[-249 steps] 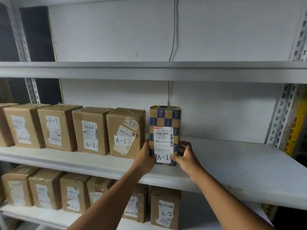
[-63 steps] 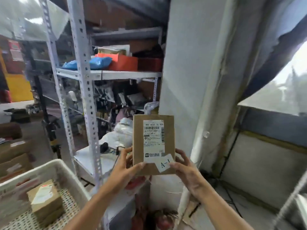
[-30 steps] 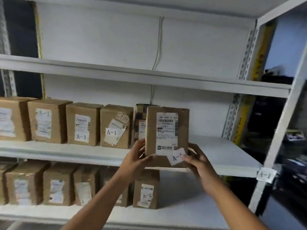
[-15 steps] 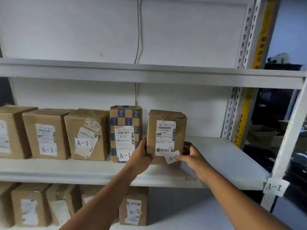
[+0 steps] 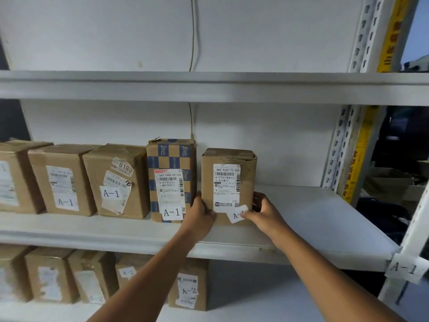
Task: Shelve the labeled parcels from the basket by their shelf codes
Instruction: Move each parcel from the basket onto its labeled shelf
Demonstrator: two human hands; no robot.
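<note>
A brown cardboard parcel (image 5: 228, 180) with a white shipping label and a loose A-1 sticker stands upright on the white A-1 shelf (image 5: 313, 219), just right of a blue-checked parcel (image 5: 171, 177). My left hand (image 5: 200, 217) grips its lower left edge. My right hand (image 5: 264, 211) grips its lower right edge, thumb on the A-1 sticker. The basket is out of view.
Several A-1 parcels (image 5: 116, 180) line the shelf to the left. Bare shelf lies to the right, up to the upright post with an A-1 tag (image 5: 405, 268). Below, A-2 parcels (image 5: 188, 289) stand on the lower shelf. Another shelf board (image 5: 209, 86) runs overhead.
I carried the brown parcel from the basket area to the A-1 shelf. It now stands on the board beside the checked parcel, both hands still on its lower edges.
</note>
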